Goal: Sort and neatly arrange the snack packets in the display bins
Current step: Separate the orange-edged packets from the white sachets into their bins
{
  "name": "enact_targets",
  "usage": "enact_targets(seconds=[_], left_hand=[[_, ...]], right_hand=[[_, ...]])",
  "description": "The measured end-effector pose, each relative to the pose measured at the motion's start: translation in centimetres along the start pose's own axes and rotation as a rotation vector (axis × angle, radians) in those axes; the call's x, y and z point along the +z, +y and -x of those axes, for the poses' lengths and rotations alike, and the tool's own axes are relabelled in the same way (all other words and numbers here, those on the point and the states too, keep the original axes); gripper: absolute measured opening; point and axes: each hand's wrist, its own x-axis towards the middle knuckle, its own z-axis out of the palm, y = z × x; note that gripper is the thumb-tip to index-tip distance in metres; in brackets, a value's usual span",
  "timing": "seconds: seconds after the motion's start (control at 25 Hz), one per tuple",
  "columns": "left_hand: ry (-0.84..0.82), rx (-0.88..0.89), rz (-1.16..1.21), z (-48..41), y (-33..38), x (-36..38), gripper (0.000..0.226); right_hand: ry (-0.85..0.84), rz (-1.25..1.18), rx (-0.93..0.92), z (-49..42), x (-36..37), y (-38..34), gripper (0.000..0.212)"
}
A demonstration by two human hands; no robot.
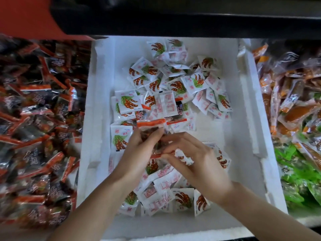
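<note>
Light, crinkly, probably slick: dark orange-sealed packet [150, 126], possibly 2 stacked, above white packets [129, 103] in foam bin [246, 101]. Gripped by curled left hand [139, 145]; lower seal pinched by right hand [196, 159]. Best taken by stiff seals.

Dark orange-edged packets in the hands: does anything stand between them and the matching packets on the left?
Only the white bin's left wall lies between the dark packets and the pile of matching packets. The left hand and right hand grip them, so lifting over the wall should probably clear it.
</note>
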Motion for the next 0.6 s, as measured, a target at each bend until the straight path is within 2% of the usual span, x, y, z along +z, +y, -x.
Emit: enact_targets(seconds=[0.08,0.2,0.32,0.4,0.48,0.6], left_hand=[[0.093,0.139,-0.131,-0.1,0.0,-2.2,0.01],[0.235,0.297,-0.191,-0.3,0.0,-5.6,0.007],[0.324,0.35,-0.243,-0.2,-0.3,-8.2,0.004],[0.331,0.349,-0.225,0.2,-0.4,-9.3,0.006],[0.328,0.346,-0.215,0.5,-0.4,-10.1,0.011],[0.336,0.354,-0.216,0.7,-0.1,-10.5,0.01]], right_hand=[[-0.027,-0.064,0.118,-1.5,0.4,0.4,0.019],[-0.077,0.113,0.235,-6.0,2.6,2.2,0.038],[-0.327,0.293,0.204,-11.3,6.4,3.2,0.073],[-0.463,0.412,0.165,-13.5,8.5,3.6,0.088],[-0.505,0.521,0.119,-14.7,9.7,3.8,0.087],[-0.403,0.593,0.063,-15.5,9.9,3.5,0.06]])
